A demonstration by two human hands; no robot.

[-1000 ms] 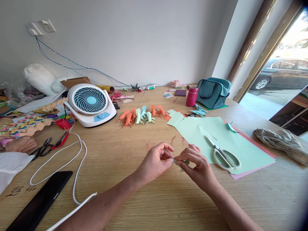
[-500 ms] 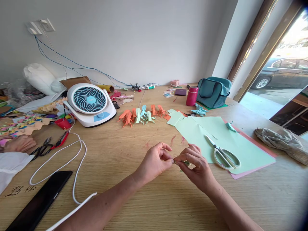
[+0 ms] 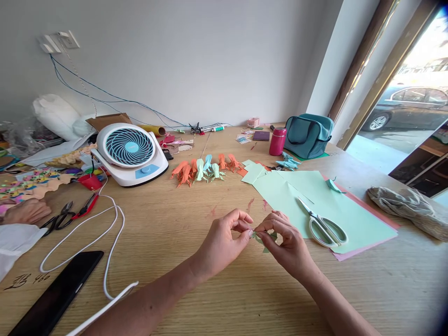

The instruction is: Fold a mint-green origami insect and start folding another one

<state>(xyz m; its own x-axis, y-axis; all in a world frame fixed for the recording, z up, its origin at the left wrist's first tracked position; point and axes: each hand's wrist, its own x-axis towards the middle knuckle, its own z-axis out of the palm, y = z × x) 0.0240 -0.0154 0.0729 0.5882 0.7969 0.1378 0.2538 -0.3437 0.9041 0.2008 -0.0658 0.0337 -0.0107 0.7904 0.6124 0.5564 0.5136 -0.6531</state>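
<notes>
Bright daylight, doorway (image 3: 420, 65) right of grip (image 3: 251, 233) washed out.
Wall (image 3: 196, 60) beyond grip dimmer, grey; table (image 3: 238, 294) paler right of grip; paper (image 3: 266, 249) in grip lacks clear detail; wide-lens stretch, dark edge far right of grip.

The one view comes from the wearer's head, above the near side of the counter (image 3: 168, 214), looking forward and down. The left hand (image 3: 224, 239) and right hand (image 3: 287, 245) lie near it, below mid-frame; farther off, the wall (image 3: 196, 56) spans the upper part.
</notes>
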